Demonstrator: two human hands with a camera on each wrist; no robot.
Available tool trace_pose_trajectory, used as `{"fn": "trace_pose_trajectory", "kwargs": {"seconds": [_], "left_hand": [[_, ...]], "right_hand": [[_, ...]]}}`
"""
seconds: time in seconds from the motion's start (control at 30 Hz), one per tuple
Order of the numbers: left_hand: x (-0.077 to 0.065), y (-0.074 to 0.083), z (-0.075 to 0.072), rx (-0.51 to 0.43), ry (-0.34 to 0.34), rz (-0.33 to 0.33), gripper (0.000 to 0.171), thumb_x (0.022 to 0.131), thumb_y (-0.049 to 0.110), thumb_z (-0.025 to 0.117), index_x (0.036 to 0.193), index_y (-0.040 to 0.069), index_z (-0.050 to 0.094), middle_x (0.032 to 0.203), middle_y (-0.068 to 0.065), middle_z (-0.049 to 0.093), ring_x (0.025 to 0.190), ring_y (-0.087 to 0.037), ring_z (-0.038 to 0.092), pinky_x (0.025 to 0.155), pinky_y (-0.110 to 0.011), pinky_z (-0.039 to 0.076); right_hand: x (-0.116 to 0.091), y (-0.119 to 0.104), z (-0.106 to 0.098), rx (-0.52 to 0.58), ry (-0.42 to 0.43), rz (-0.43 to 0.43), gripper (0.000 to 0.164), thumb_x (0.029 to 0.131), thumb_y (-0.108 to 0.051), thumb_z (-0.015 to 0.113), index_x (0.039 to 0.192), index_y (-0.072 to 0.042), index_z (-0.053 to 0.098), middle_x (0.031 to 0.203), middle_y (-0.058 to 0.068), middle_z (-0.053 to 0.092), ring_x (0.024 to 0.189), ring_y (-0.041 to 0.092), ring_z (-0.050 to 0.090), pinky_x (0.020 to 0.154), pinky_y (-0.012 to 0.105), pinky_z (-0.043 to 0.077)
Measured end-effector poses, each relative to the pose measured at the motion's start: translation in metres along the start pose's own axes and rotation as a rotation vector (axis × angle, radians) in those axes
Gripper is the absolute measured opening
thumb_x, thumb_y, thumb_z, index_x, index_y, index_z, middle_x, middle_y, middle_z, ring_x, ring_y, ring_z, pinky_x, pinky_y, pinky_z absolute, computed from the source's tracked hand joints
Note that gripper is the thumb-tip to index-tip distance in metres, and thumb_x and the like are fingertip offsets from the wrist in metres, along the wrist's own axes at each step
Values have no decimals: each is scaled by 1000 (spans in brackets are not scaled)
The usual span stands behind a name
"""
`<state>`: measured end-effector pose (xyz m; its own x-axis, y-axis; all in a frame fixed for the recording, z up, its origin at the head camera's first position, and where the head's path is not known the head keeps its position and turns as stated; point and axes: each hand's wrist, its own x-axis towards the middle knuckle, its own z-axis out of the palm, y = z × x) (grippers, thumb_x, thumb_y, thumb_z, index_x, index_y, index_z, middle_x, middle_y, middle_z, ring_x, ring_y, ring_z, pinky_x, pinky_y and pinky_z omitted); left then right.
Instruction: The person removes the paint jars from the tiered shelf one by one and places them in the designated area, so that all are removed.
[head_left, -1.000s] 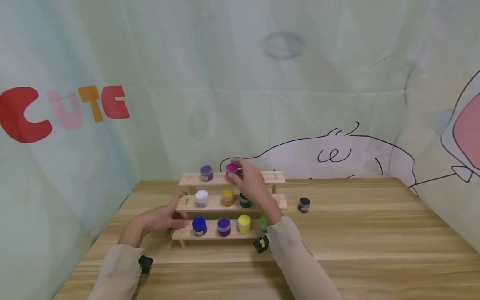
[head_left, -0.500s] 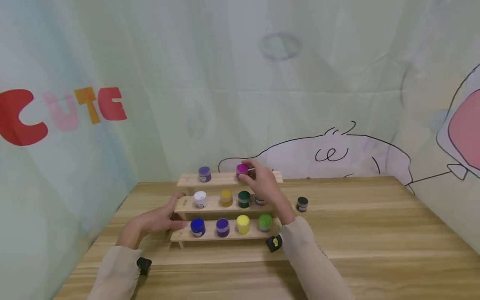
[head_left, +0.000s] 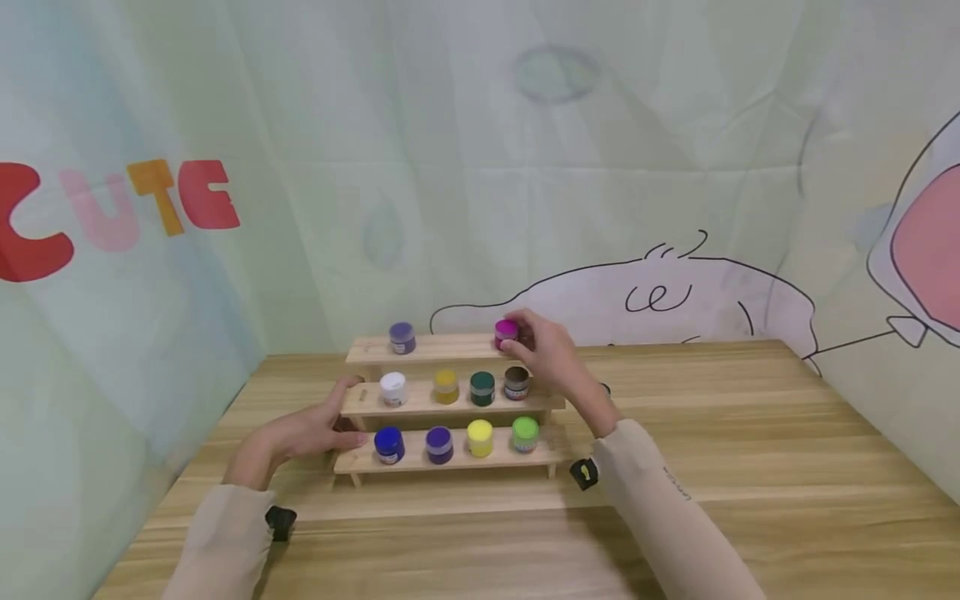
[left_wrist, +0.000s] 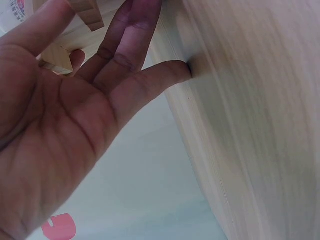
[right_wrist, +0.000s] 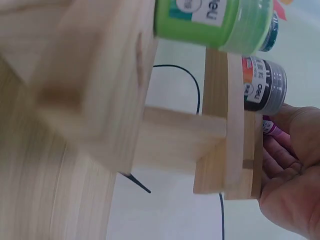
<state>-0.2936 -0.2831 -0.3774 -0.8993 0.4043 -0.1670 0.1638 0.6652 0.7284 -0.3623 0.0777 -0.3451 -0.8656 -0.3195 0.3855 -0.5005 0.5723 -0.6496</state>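
Plainly, the dark jar underneath is the one at risk

The right hand pinches the magenta paint jar at the right part of the top shelf of the three-tier wooden rack; whether its base bears on the wood, I cannot tell. A dip of that palm could probably knock the dark brown jar just below — the two sit close. Letting go off-centre might tip the magenta jar, and a sideways push could shift the whole rack if its brace slackened.

That brace is the left hand, spread wide as it grips the rack's left end: thumb on the bottom shelf, fingers reaching behind the middle one. The right forearm slants in from the lower right — thumb at the jar's front, index finger behind its lid — and nearly hides another jar on the table.
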Motion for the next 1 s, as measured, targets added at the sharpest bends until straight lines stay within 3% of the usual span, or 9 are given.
{"fn": "trace_pose_trajectory", "kwargs": {"seconds": [0.47,0.77,1.0], "left_hand": [[-1,2,1,-1,9,-15,84,95,27,70,149,10,8,141,-34,37,132,-50,38,107,-64,29],[-2,-4,-1,4,-3,-1,85,95,30,70,149,11,7,139,-34,40,128,-49,42,104,-63,33],[5,-3,-1,1,-23,2,84,95,29,70,149,12,7,136,-31,42,121,-43,48,100,-59,36]], "right_hand": [[-13,17,-15,-36,63,35,44,97,-18,68,136,-3,54,117,14,67,107,27,66,92,39,52],[-15,11,-35,-114,8,52,43,95,-22,71,132,-4,56,119,12,68,113,28,64,95,42,50],[-19,14,-51,-100,-24,114,43,95,-20,71,131,-2,57,121,15,66,110,30,65,94,42,51]]}}
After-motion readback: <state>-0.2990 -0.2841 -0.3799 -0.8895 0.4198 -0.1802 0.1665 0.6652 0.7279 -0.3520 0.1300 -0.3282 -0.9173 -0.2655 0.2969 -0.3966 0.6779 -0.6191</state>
